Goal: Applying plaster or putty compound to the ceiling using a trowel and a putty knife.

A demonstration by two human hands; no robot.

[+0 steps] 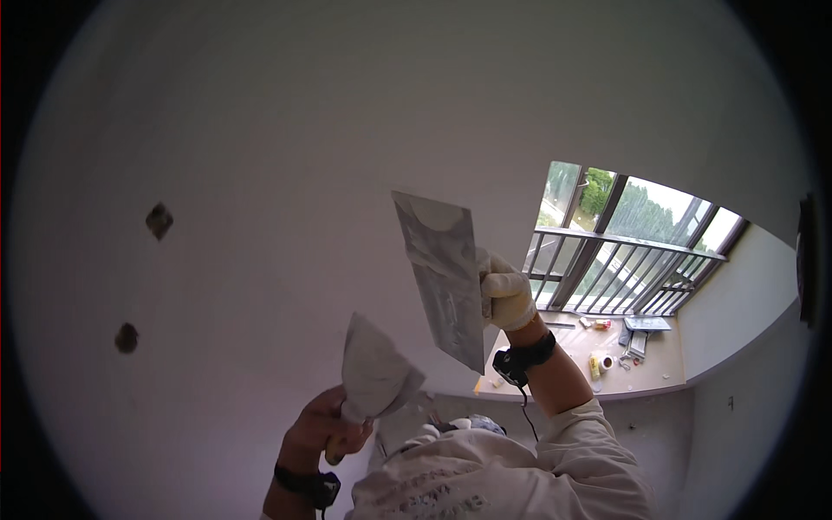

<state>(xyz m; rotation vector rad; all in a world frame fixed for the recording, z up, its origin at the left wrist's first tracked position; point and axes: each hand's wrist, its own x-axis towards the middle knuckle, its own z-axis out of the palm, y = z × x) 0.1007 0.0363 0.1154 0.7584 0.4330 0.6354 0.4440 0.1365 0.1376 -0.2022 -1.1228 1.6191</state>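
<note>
At seven o'clock, the bare left hand [325, 425] had its fingers wrapped around a wide, white-smeared scraper [375, 368]. At four o'clock, the white-gloved right hand [507, 292] had its fingers closed on a flat, grey, four-sided metal plate [445, 286], toward one o'clock from the scraper.

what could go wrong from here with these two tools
What looks like white paste on the scraper in the left hand might drip. The cable hanging from the right wristband could snag. The flat trowel in the right hand could knock the scraper, since they look close together.
</note>
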